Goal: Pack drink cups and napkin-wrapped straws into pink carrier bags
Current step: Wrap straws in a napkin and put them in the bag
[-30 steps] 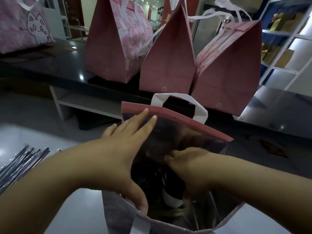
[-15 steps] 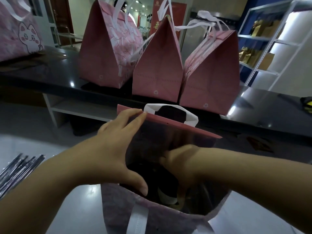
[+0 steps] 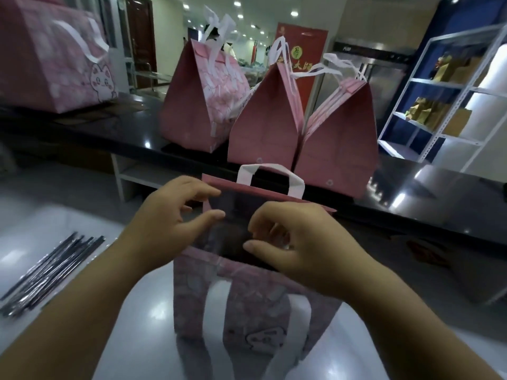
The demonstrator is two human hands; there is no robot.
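Item: pink carrier bag (image 3: pixel 247 311), standing at 6 o'clock on our desk (image 3: pixel 68 231). We are pinching its rim with left hand (image 3: pixel 167 226); right hand (image 3: pixel 296 242), fingers curled, pinching near rim. Straws (image 3: pixel 49 272) lying at 9 o'clock.

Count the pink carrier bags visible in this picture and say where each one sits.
5. One open bag at the hands; three closed bags on the black counter: left, middle, right; one cat-print bag far left. Others may be out of frame.
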